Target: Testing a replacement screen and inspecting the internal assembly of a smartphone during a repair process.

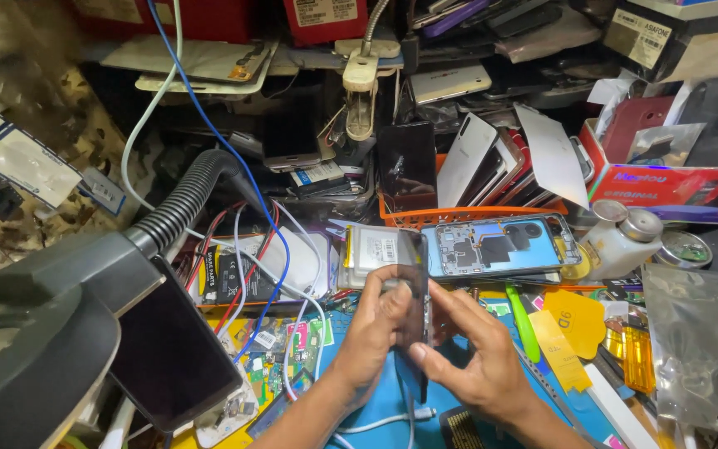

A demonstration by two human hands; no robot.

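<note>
My left hand [374,331] and my right hand [477,357] both grip a dark smartphone [413,287] held upright on its edge above a blue work mat [392,403]. The left fingers curl over its upper part near a silver battery [376,249] behind it. My right thumb presses the phone's lower side. An opened blue phone back [500,245] with exposed boards lies just beyond the hands.
A black phone [172,353] leans on a dark lamp base [35,349] at the left. An orange basket [459,212] holds several phones. A white bottle [617,241], yellow pry cards [571,328], a green tool [523,320], a foil bag [704,357] and tangled wires [251,249] crowd the bench.
</note>
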